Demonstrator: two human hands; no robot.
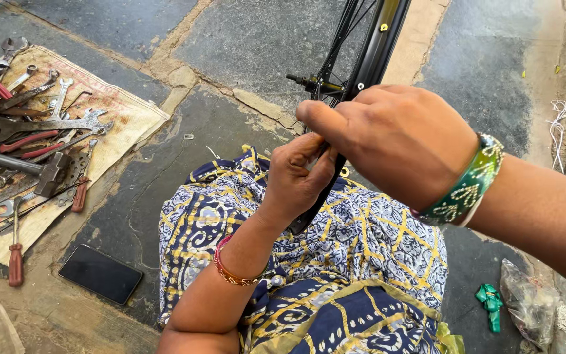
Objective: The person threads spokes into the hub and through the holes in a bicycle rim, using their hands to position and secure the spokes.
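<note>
Over lap, both hands [361,151] gripping wheel rim [378,52]

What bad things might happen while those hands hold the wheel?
The left hand and right hand grip the black rim beside thin spokes, so a finger might get pinched if the wheel turns. The phone lies on the stone floor near the tools; a dropped tool might crack it.

Surroundings: stone-paved ground with tools laid out.
A cloth mat [129,118] bears spanners [60,121], a hammer [37,172] and red-handled screwdrivers [16,252]. A dark phone [100,273] lies just beside it. A green scrap [490,303] rests far right.
</note>
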